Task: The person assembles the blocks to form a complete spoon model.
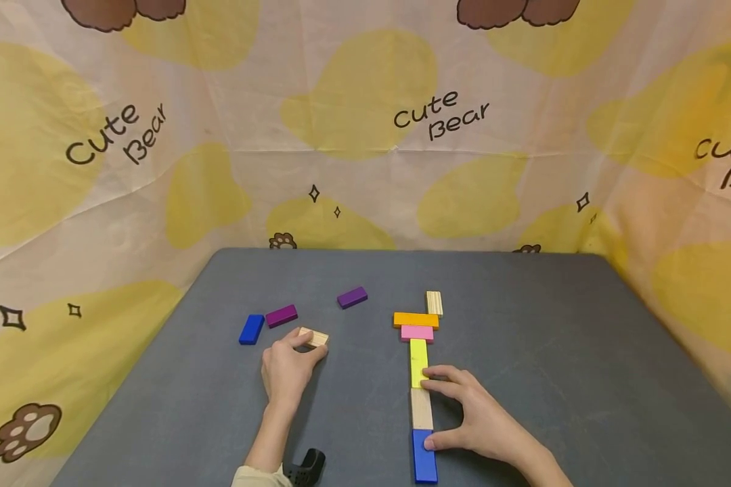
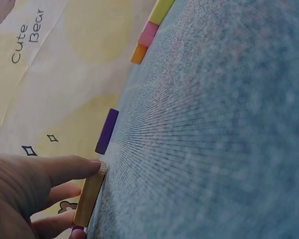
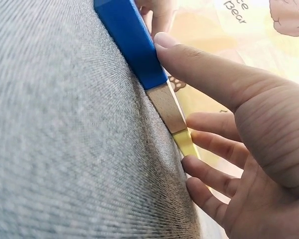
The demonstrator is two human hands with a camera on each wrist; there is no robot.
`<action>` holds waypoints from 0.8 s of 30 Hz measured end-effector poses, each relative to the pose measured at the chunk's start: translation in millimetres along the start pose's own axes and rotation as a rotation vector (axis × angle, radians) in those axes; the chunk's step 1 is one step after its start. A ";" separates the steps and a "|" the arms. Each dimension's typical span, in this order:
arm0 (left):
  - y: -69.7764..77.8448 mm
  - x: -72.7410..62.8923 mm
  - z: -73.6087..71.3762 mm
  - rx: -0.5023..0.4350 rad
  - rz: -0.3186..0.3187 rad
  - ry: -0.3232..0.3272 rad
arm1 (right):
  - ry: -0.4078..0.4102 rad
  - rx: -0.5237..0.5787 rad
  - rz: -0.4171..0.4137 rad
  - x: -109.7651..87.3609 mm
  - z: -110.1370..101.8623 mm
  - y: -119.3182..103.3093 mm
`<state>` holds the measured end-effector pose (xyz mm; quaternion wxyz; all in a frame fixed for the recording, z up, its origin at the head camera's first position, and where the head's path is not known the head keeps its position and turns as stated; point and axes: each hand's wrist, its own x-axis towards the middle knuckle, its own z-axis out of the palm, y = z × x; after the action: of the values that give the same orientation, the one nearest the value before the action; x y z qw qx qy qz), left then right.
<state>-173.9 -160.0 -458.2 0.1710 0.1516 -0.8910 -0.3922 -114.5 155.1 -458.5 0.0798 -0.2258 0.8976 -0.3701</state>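
Note:
Between its thumb and fingers, my left hand (image 1: 288, 368) pinches a plain wooden block (image 1: 314, 337) at its ends; the same wooden block (image 2: 89, 195) shows up close in the left wrist view. My right hand (image 1: 484, 419) is spread alongside a column of blocks, its thumb on the blue block (image 1: 424, 457) and its fingertips at the yellow block (image 1: 418, 363). A plain wooden block (image 1: 422, 409) lies between those two, end to end with them. Beyond the yellow one, a pink block (image 1: 417, 333) and an orange block (image 1: 415, 320) lie crosswise.
Another wooden block (image 1: 434, 304) is set behind the orange block's right end. Farther left lie a blue block (image 1: 252, 329), a magenta block (image 1: 281, 316) and a purple block (image 1: 352, 297). A black strap-like object (image 1: 309, 467) is near my left wrist. Printed cloth surrounds the grey table (image 1: 554, 338).

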 end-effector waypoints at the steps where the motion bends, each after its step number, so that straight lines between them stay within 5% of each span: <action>1: 0.7 0.0 0.0 0.000 0.002 0.000 | 0.005 -0.001 -0.005 -0.4 -0.3 0.1; 13: -1.7 -0.2 0.6 -0.021 0.016 0.011 | 0.019 -0.030 -0.020 -1.7 -0.6 0.1; 24: -2.1 -1.2 -0.6 -0.009 -0.038 -0.011 | -0.026 -0.006 0.041 -0.1 -2.0 -0.8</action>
<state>-172.3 -161.2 -459.7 0.1591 0.1655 -0.8871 -0.4003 -114.7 155.9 -456.4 0.0985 -0.2124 0.9020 -0.3628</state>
